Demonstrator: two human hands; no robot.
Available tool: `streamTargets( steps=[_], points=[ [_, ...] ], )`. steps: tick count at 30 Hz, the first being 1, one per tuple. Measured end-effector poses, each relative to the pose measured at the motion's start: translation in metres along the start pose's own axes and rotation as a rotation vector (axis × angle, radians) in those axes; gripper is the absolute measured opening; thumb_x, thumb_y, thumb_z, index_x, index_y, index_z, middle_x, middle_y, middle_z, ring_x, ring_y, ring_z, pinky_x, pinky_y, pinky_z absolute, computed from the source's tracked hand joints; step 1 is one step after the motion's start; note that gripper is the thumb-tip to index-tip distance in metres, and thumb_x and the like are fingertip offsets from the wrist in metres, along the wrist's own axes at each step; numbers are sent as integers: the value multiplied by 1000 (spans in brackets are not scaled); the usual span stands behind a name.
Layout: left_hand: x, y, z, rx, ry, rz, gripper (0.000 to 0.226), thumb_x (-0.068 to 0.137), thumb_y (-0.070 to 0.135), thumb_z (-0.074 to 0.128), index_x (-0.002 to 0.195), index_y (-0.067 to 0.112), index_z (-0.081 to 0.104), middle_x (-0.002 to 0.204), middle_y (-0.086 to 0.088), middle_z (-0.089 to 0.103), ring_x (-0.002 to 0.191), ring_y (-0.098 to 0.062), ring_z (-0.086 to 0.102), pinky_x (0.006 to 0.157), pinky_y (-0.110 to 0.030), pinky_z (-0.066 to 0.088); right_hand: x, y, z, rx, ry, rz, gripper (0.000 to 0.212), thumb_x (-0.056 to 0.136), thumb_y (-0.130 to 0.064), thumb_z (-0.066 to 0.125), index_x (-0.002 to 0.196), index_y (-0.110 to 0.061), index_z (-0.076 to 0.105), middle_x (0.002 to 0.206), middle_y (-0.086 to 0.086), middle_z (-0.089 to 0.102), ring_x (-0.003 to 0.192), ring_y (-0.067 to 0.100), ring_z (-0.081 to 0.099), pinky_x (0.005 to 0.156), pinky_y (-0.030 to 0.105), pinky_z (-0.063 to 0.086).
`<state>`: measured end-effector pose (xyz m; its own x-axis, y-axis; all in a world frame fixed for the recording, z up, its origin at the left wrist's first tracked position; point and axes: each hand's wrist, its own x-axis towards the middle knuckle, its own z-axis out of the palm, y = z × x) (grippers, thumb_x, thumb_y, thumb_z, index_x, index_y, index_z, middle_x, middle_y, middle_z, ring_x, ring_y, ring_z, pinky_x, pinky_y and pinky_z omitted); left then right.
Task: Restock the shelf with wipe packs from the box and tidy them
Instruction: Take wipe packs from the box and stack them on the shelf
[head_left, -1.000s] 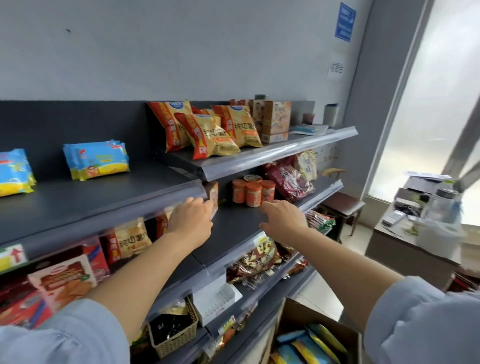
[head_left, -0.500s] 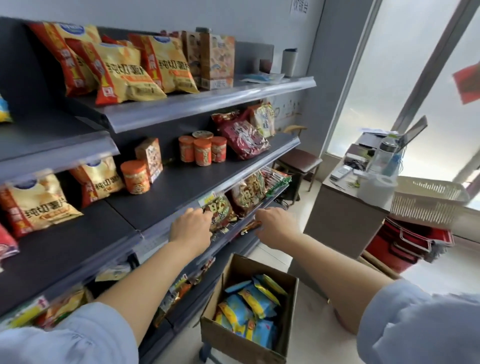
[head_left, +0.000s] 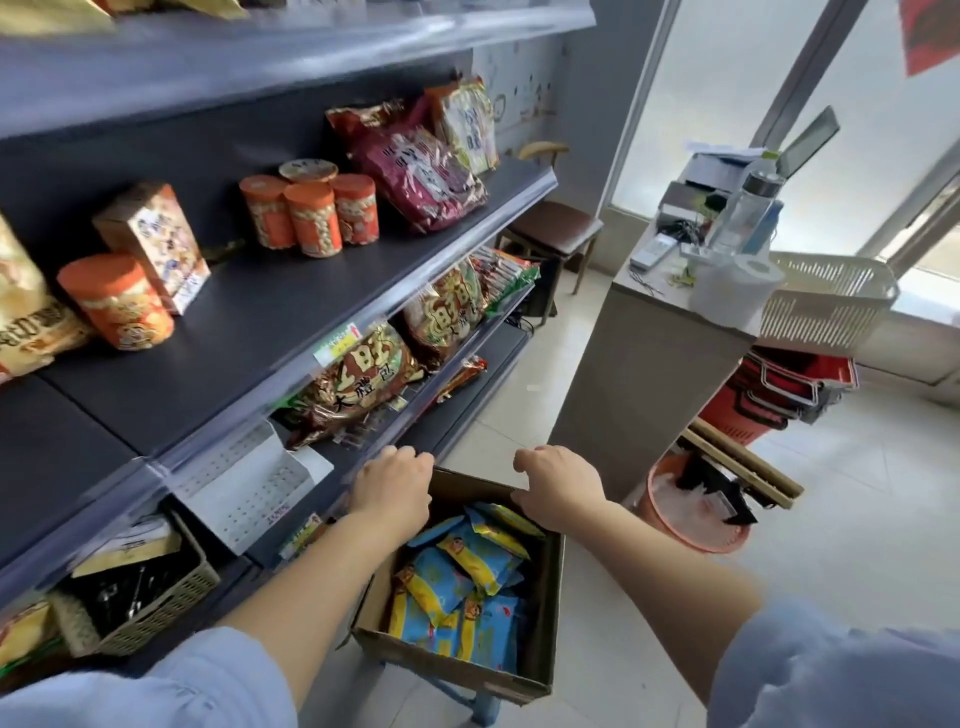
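Note:
An open cardboard box (head_left: 550, 613) stands on the floor in front of the shelf unit, holding several blue-and-yellow wipe packs (head_left: 467, 582). My left hand (head_left: 392, 491) hovers over the box's far left corner, fingers loosely curled, holding nothing. Just above the box's far rim is my right hand (head_left: 558, 486), fingers also loosely curled and empty. Neither hand touches a pack. The dark grey shelves (head_left: 249, 332) rise on the left; the shelf with wipe packs is out of view above.
Shelves carry orange tins (head_left: 306, 215), snack bags (head_left: 415, 166) and a small carton (head_left: 153, 244). A woven basket (head_left: 150, 608) sits on a low shelf. To the right stand a counter (head_left: 644, 374), white basket (head_left: 826, 301), red baskets (head_left: 779, 395) and an orange bin (head_left: 691, 509).
My view has tilted down from the upper shelves to the box on the floor. Both hands have come down from the shelf edge to just above the box.

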<state>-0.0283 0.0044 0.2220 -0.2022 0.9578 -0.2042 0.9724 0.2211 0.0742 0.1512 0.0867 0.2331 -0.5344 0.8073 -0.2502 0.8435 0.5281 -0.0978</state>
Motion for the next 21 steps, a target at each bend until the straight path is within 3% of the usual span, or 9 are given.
streamTargets(
  steps=[5, 12, 17, 21],
  points=[
    [29, 8, 40, -29, -62, 33, 27, 93, 31, 56, 116, 18, 52, 119, -3, 53, 118, -24, 47, 91, -37, 45, 20, 18, 40, 44, -57, 66, 28, 91, -32, 56, 114, -17, 56, 112, 4, 60, 108, 26, 55, 79, 33, 46],
    [69, 22, 115, -82, -172, 34, 32, 94, 33, 53, 124, 19, 52, 122, -1, 54, 120, -23, 46, 93, -37, 44, 52, 41, 110, 121, -169, 114, 29, 89, -29, 55, 116, -18, 57, 115, 4, 61, 109, 28, 55, 83, 35, 50],
    [93, 29, 173, -179, -255, -38, 37, 93, 37, 56, 125, 19, 52, 122, -1, 56, 118, -24, 48, 91, -39, 48, 78, 54, 164, 175, -221, 105, 37, 91, -29, 53, 127, -18, 52, 126, 4, 56, 119, 26, 50, 89, 36, 47],
    [112, 36, 213, -373, -328, -160, 42, 93, 37, 57, 131, 19, 49, 125, -3, 58, 115, -26, 54, 87, -39, 50, 97, 60, 198, 224, -255, 88, 54, 92, -25, 53, 143, -17, 37, 141, 3, 47, 131, 26, 42, 100, 37, 44]
  ],
)
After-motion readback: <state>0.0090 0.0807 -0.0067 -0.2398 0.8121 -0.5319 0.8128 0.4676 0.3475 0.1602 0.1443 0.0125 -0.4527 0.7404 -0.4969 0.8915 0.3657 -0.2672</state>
